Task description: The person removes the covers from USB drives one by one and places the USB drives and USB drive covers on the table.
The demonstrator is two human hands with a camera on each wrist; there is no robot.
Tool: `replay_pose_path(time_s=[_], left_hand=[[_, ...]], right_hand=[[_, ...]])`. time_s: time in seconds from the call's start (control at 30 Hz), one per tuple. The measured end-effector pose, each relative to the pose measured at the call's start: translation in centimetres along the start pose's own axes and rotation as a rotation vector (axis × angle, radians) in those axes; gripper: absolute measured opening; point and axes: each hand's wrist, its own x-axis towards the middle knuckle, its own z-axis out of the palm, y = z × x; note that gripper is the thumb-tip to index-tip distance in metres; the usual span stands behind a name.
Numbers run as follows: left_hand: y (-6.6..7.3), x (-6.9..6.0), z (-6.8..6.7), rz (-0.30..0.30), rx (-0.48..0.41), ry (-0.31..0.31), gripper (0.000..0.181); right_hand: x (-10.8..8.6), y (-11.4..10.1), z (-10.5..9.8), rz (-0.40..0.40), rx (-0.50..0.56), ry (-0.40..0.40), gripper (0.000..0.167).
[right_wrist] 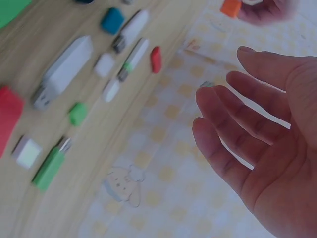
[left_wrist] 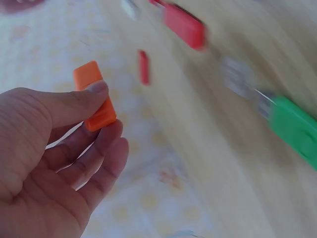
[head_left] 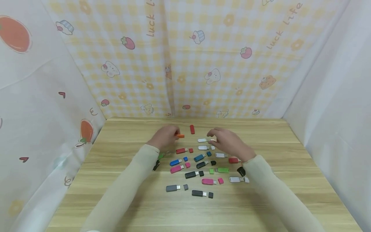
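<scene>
My left hand [head_left: 166,138] pinches an orange USB flash drive [left_wrist: 95,96] between thumb and fingers, above the back of the table. No metal plug shows on it. My right hand [head_left: 231,143] hovers with loosely bent fingers and nothing between them, beside a slim white USB flash drive [head_left: 202,140]. Between the hands, farther back, lies a red USB flash drive [head_left: 192,129] with no plug showing. A green USB flash drive [left_wrist: 296,130] with its plug bare and a clear cap [left_wrist: 236,76] lie near my left hand.
Several uncapped drives lie in front of the hands, caps beside them, among them a grey drive [head_left: 171,188], a black drive [head_left: 197,193] and a pink drive [head_left: 207,181]. The wooden table [head_left: 121,132] meets a patterned cloth [head_left: 185,64] at the back; white cloth hangs at both sides.
</scene>
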Motion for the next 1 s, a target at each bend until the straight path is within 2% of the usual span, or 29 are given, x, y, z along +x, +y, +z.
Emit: replay_pose_path(time_s=[0.27,0.37,0.47,0.63,0.8,1.0], left_hand=[[4.4,-0.6,-0.4,0.205,0.101,0.144,0.012],[5.4,-0.9,-0.3,0.259,0.121,0.176,0.010],[6.1,-1.1,0.0,0.298,0.138,0.199,0.010],[6.6,-1.5,0.5,0.333,0.155,0.248,0.007],[6.9,-1.7,1.0,0.338,0.193,0.269,0.008],[7.1,-1.9,1.4,0.294,0.220,0.244,0.008]], right_hand=[[1.5,-2.5,-0.5,-0.041,-0.021,0.024,0.041],[1.9,-3.2,-0.6,-0.074,-0.010,0.030,0.039],[2.2,-3.6,-0.4,-0.106,0.018,0.045,0.029],[2.7,-3.7,0.3,-0.133,0.074,0.094,0.011],[2.7,-3.6,0.6,-0.151,0.092,0.124,0.011],[2.7,-3.4,0.9,-0.165,0.082,0.137,0.010]])
